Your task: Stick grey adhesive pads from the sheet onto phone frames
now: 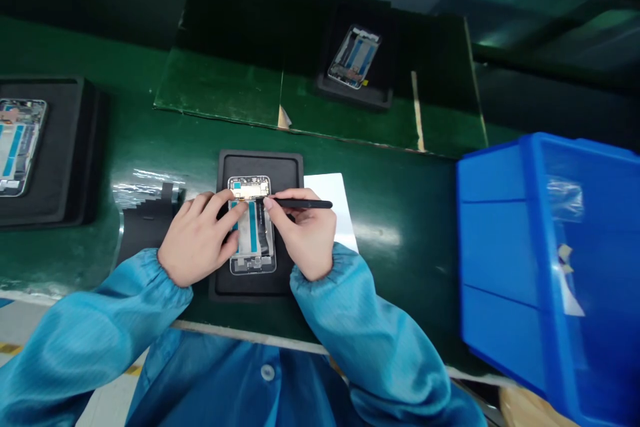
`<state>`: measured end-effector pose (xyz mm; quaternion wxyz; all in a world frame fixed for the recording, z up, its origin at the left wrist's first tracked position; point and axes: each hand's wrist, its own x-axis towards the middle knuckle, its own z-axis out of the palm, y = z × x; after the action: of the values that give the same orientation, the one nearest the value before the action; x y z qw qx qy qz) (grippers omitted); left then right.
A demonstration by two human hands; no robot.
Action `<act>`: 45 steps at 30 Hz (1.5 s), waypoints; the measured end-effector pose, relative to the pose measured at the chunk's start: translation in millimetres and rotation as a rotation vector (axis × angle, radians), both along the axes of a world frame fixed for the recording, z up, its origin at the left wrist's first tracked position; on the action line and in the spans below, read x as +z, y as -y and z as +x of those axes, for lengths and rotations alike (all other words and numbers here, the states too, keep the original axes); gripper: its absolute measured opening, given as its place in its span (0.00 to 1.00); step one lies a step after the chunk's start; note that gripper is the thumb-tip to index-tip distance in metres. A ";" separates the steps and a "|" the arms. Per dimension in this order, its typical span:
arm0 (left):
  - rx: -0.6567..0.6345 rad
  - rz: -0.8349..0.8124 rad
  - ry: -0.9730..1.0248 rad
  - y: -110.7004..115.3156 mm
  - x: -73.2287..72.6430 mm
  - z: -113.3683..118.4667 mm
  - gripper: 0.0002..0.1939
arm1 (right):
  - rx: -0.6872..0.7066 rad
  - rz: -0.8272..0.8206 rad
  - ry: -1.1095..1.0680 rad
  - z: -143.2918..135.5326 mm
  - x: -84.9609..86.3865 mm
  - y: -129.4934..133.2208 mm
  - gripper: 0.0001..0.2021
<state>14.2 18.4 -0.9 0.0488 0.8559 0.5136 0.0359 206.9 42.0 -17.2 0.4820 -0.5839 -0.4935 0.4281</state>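
One slim black hand tool (pixel 313 203) sits closely pinched in the grip of the right hand (pixel 309 233), presumably for fine control, while the left hand (pixel 197 240), fingers loosely spread beside that grip, seemingly steadies the opened smartphone (pixel 253 230) below, within its black tray (pixel 260 163).

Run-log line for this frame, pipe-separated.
left hand: fingers on open phone | right hand: holds black pen-like tool, tip at phone | phone: on black tray | blue bin: right side of bench
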 end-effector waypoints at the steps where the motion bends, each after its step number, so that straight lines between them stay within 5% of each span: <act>1: 0.000 0.004 -0.013 -0.4 0.6 1.5 0.24 | 0.000 0.001 -0.001 -0.1 -0.2 0.0 0.06; 17: -0.013 -0.032 0.049 -1.7 -1.1 -7.6 0.26 | 0.013 0.027 0.003 0.3 -5.4 -0.3 0.07; 28: -0.188 -0.065 0.172 0.0 4.1 -34.1 0.19 | 0.008 0.037 -0.037 -0.6 -6.2 -3.3 0.08; 30: -0.103 -0.047 0.215 12.0 8.2 -34.0 0.18 | -0.012 0.034 -0.096 -0.2 -3.5 -5.2 0.08; 35: 0.415 0.042 0.108 59.0 10.1 -14.8 0.21 | -0.143 0.076 -0.189 15.8 4.2 1.7 0.10; 39: 0.410 0.007 0.018 77.2 -3.5 4.1 0.23 | -0.155 0.011 -0.182 36.7 -0.2 26.8 0.12; 45: 0.499 -0.020 0.307 79.3 -12.9 15.6 0.22 | -0.108 -0.112 -0.254 44.2 -12.2 56.6 0.14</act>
<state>29.8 -60.9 -13.8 0.1242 0.6872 0.6951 0.1708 251.1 -14.6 -29.3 0.5294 -0.5766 -0.3718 0.4991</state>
